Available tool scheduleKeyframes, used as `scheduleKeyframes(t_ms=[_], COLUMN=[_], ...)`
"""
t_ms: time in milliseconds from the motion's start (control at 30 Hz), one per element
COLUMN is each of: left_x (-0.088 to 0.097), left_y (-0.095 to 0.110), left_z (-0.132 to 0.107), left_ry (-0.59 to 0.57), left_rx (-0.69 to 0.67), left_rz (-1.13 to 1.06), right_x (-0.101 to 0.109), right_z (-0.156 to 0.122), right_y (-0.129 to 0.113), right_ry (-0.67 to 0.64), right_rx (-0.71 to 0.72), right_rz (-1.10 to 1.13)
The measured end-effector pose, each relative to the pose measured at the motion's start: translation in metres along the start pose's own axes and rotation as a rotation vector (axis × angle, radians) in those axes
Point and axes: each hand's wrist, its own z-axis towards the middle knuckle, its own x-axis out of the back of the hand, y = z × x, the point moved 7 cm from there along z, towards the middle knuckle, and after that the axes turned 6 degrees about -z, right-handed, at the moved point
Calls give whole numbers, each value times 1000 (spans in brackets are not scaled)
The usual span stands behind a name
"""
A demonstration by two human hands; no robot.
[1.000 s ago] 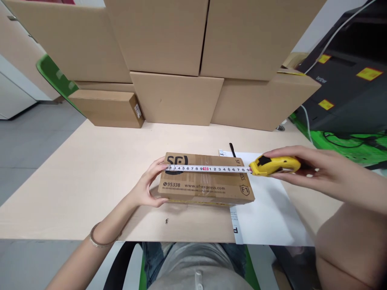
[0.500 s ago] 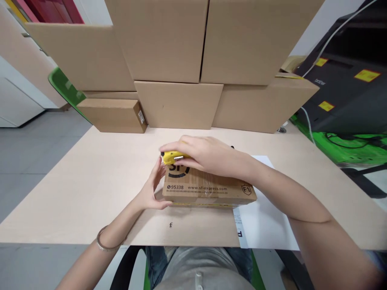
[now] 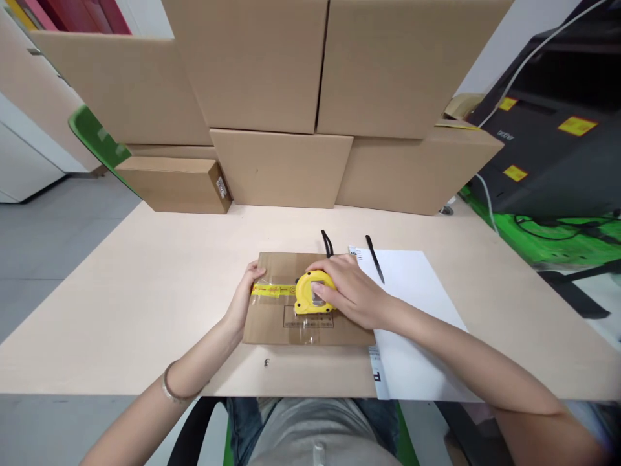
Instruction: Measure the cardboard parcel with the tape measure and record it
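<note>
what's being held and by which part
The right hand holds the tape measure by its casing; the left hand holds the cardboard box by its left end.

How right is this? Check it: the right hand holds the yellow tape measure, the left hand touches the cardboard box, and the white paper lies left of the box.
One side is wrong: the head view shows the white paper lying right of the cardboard box. The right hand does hold the yellow tape measure, and the left hand touches the box.

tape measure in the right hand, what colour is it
The tape measure is mainly yellow, shown best in the head view.
</note>
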Motion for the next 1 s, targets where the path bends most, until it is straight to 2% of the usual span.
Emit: scheduleKeyframes(t_ms=[100, 167, 200, 267, 300, 333, 367, 467, 533, 633, 767, 867, 1000], left_x=[7, 7, 6, 5, 4, 3, 3, 2, 1, -1, -2, -3, -6], left_y=[-1, -3, -4, -5, -5, -4, -3, -2, -2, 1, 5, 7, 7], left_z=[14, 20, 21, 22, 21, 21, 20, 20, 21, 25, 31, 35, 36], left_ry=[16, -16, -36, -72, -84, -89, -85, -59, -53, -73, -105, -146, -199], left_rx=[-29, -43, -51, -70, -81, -97, -114, -130, -129, -162, -191, -197, -179], left_rz=[-31, -43, -44, -42, -39, -36, -36, -54, -64, -39, 24, 71, 55], right_x=[-2, 10, 20, 38, 42, 42, 37, 21, 9, -1, -3, -8, -18], right_z=[-1, -4, -8, -18, -25, -34, -44, -64, -69, -66, -55, -51, -47], right_y=[8, 18, 29, 64, 88, 113, 136, 181, 198, 211, 223, 227, 221], right_ry=[18, 103, 163, 246, 226, 148, 18, -133, -154, -123, 54, 198, 265], right_rx=[-18, -26, -62, -252, -394, -559, -701, -824, -820, -735, -630, -596, -555], right_rz=[-114, -151, -143, -127, -146, -223, -288, -261, -178, 21, 310, 443, 539])
